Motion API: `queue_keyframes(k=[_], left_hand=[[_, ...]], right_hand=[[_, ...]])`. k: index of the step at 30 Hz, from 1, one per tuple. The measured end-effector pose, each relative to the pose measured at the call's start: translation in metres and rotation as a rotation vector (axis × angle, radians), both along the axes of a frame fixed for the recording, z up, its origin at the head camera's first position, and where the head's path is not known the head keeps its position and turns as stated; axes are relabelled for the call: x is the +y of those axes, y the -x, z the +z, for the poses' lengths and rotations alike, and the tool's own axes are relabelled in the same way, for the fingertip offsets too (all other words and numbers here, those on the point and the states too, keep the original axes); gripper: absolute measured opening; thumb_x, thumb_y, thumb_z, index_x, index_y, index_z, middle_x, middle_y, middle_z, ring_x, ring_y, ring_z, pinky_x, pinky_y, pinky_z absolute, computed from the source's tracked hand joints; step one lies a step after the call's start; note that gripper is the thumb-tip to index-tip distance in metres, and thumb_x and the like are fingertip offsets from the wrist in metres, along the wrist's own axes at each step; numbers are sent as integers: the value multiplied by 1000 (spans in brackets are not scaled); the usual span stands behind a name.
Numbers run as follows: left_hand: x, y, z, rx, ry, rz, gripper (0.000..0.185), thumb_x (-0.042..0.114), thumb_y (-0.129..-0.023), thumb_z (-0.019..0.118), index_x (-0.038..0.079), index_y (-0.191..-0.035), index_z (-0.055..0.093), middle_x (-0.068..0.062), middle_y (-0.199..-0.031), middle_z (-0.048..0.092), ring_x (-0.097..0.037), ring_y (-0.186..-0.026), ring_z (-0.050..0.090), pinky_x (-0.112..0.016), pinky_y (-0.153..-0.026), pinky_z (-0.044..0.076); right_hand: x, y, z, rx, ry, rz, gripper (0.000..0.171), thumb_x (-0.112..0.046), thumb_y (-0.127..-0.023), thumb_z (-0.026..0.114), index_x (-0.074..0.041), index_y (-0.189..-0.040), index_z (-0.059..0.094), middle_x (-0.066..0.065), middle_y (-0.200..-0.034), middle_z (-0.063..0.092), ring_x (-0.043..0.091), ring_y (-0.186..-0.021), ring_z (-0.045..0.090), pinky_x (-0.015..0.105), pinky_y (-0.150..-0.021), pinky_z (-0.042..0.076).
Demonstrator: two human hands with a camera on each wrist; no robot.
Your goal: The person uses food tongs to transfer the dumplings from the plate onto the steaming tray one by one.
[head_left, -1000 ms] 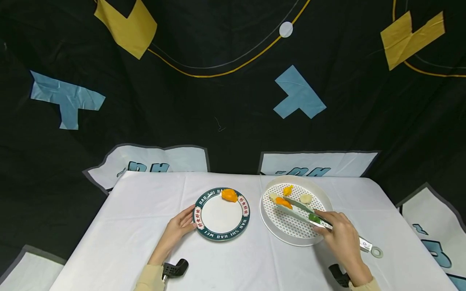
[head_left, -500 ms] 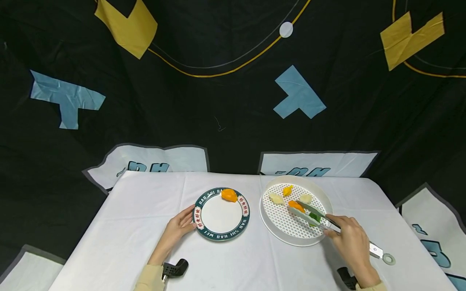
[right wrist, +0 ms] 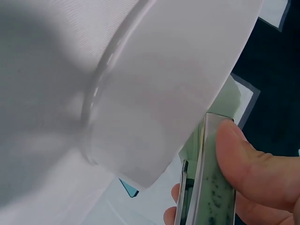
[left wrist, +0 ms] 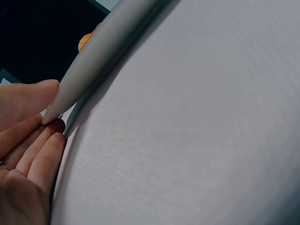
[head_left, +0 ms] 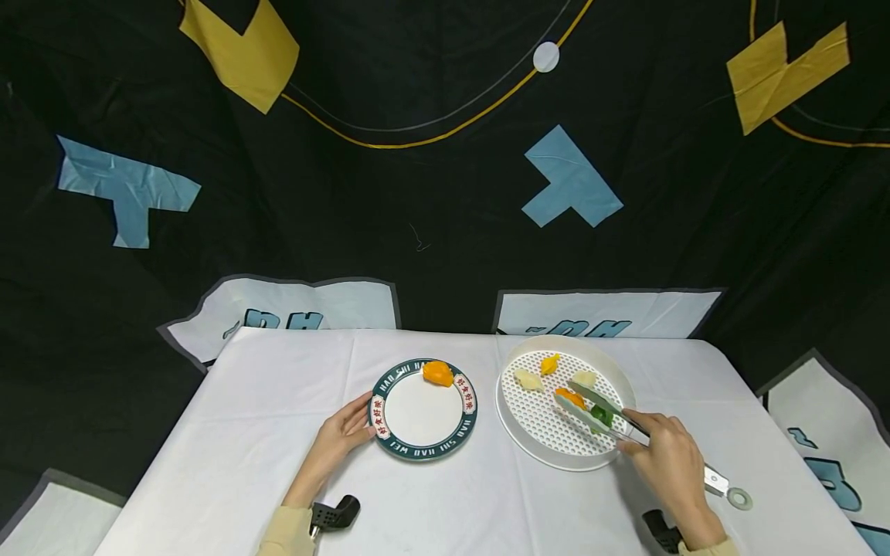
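Note:
My left hand holds the rim of a white plate with a dark green lettered border. In the left wrist view, the thumb lies over the plate's edge and the fingers are beneath. An orange lump sits on the plate's far side. My right hand grips metal tongs with pale green tips, reaching over a round white steamer. Between the tips is an orange piece, and a green piece shows between the arms. The right wrist view hides the tips behind the steamer's wall.
Inside the steamer, on its perforated base, lie a yellow piece and two pale yellow pieces, one at left and one at right. A white cloth covers the table. Behind hangs a black curtain with taped shapes.
The tongs have moved right and toward me, and the orange piece has shifted right with them, uncovering the left pale piece. My left hand and the plate have stayed put.

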State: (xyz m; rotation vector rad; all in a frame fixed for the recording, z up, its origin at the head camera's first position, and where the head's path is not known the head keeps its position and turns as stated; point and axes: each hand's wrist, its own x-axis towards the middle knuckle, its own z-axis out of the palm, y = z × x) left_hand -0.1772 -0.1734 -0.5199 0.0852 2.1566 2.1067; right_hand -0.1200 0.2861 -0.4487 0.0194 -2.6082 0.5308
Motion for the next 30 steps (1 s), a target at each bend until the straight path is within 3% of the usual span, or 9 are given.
queue_keyframes(k=[11,23,30], left_hand=[[0,1,-1,7,6,5,64,-7,-85,64,-5,-143,37,-26,-144,37,-33,-134,37,-20,-103,39],[1,0,1,36,25,-7,64,-6,-85,64,-7,-143,36,-27,-145,36,-35,-134,35,-22,-104,38],[1,-1,0,52,34,2,64,-6,-85,64,-9,-142,36,-28,-145,35,-38,-133,35,-21,-103,39]], right_hand=[[-17,7,9,-51,43,37,49,-5,-61,87,3,-107,70,22,-104,66,34,-92,57,54,-71,49],[-49,18,17,6,84,131,54,-6,-60,89,2,-110,70,19,-105,67,33,-95,58,53,-78,53],[-71,26,19,30,97,230,56,-7,-58,90,0,-110,70,16,-107,67,33,-99,59,53,-95,46]])
